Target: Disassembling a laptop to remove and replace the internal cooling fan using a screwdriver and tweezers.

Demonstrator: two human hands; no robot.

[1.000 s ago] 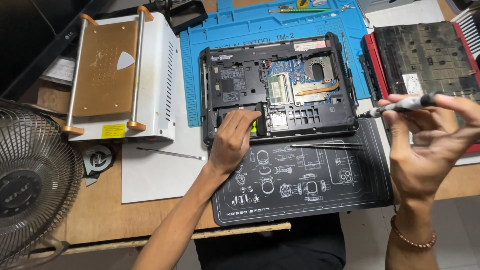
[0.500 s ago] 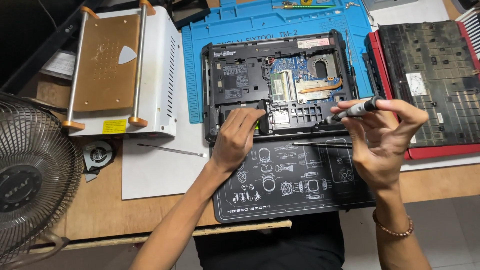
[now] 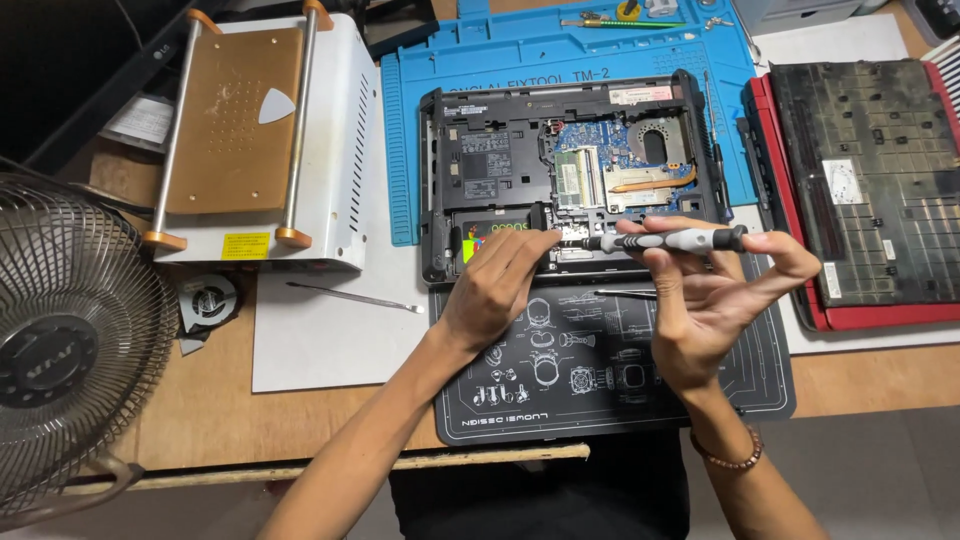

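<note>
A: Starting far left of the laptop (image 3: pixel 570 180), what is sitting there?

B: A fan (image 3: pixel 60 340) is standing way off to the left. Closer in, a white box (image 3: pixel 330 130) with a brown top is lying beside the laptop. A thin metal pick (image 3: pixel 352 297) is resting on white paper, near the laptop's front left corner.

A: What is the left hand (image 3: pixel 497 285) doing?

B: It is pressing down on the laptop's front edge. Its fingers are lying close together and are holding nothing.

A: And the right hand (image 3: pixel 715 300)?

B: It is pinching a screwdriver (image 3: pixel 660 240) between thumb and fingers. The screwdriver is lying sideways over the laptop's front edge, and its tip is pointing at the left fingertips.

A: What could be going wrong here?

B: I think the tip could be slipping and poking those fingers, because they are sitting so close. It could also be scratching the green and blue board inside the open laptop. A tiny screw could be rolling off the black mat (image 3: pixel 610 360) in front of the laptop and getting lost.

A: Anything to the right?

B: A red laptop (image 3: pixel 860 190) is lying upside down just right of the open one.
</note>
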